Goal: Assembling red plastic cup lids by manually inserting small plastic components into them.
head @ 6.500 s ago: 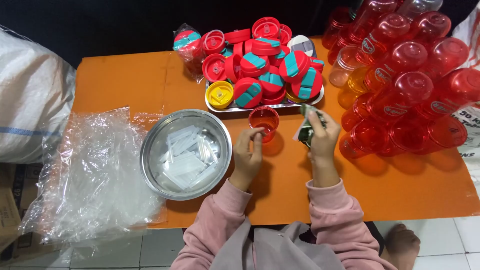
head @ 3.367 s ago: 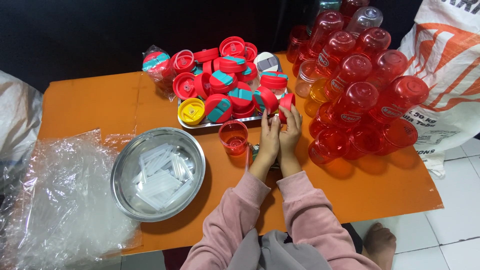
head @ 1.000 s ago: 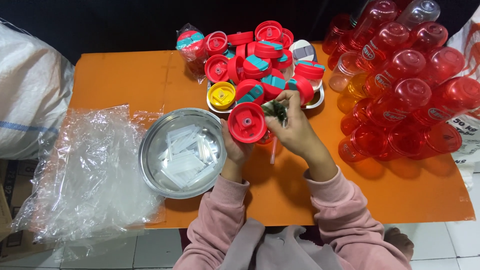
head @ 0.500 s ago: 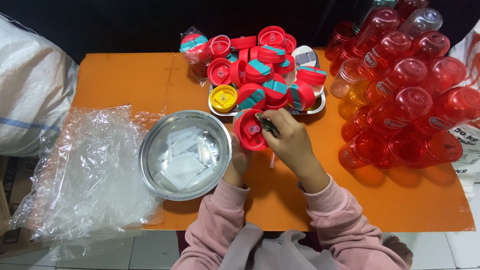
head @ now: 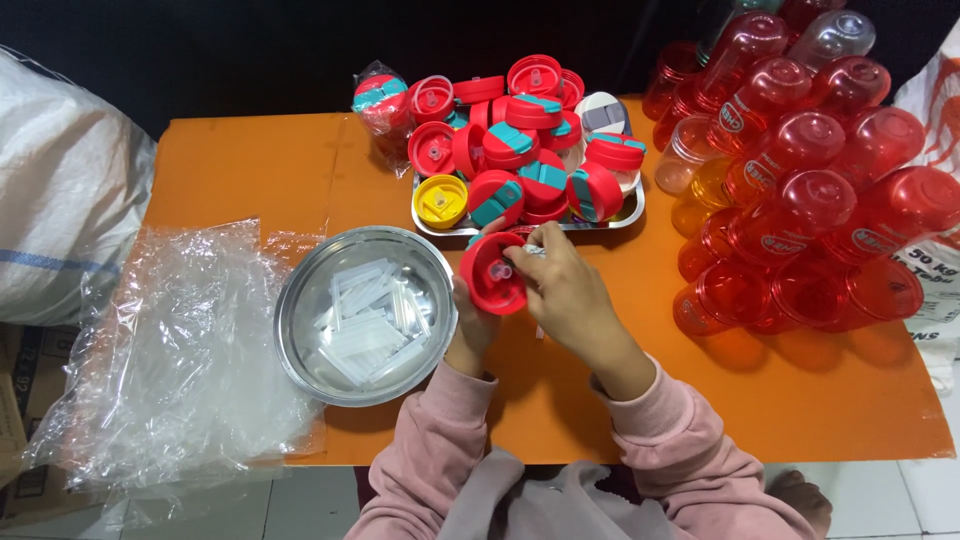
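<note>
We gripped the red lid (head: 492, 273) in our left hand (head: 470, 320), just above the orange table (head: 250, 170) beside the steel bowl (head: 300, 300). Our right hand (head: 570, 295) pinched closed on the lid's top edge.

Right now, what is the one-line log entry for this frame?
left hand: holds red lid | right hand: fingers on the lid's top | beside: steel bowl of clear strips, lid tray

A round red lid (head: 493, 273) is held tilted over the tabletop (head: 250, 170), its inner face turned up toward the camera. A small pale spout hole shows near its middle. It sits just in front of the lid tray (head: 628, 213).
</note>
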